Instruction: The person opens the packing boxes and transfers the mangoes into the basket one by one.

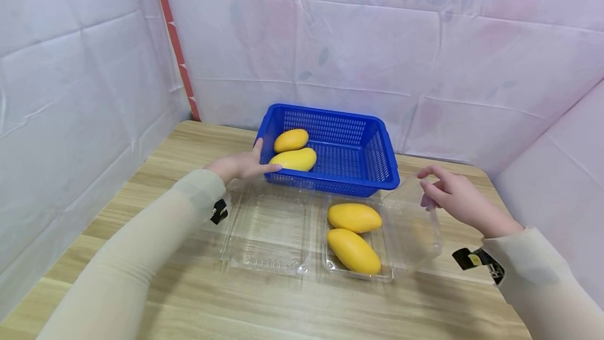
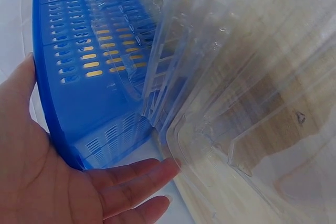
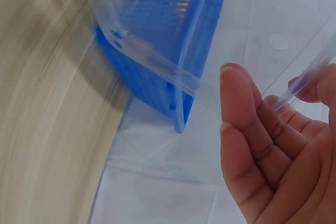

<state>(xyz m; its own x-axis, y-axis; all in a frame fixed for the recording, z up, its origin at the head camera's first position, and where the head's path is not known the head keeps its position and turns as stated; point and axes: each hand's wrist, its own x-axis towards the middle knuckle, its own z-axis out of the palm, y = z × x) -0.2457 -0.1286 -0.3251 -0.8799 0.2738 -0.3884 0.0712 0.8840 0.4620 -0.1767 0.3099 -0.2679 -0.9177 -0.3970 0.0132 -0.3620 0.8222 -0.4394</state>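
My left hand (image 1: 243, 166) rests against the front left corner of a blue basket (image 1: 389, 159), its fingers spread along the rim. Inside that basket lie two yellow mangoes, the rear mango (image 1: 291, 140) and the front mango (image 1: 294, 160). My right hand (image 1: 455, 193) pinches the edge of a transparent hinged lid (image 1: 415, 230), which stands tilted up. The lid belongs to a plastic box (image 1: 387, 272) holding an upper mango (image 1: 355, 218) and a lower mango (image 1: 354, 251). In the right wrist view, the lid's edge passes between thumb and fingers (image 3: 239, 98).
Left of the filled box lies a second transparent box (image 1: 271, 232), opened flat, its lid partly under the left forearm. Everything stands on a wood-grain table (image 1: 264, 308). White sheeting (image 1: 358, 51) hangs close behind the basket and along both sides.
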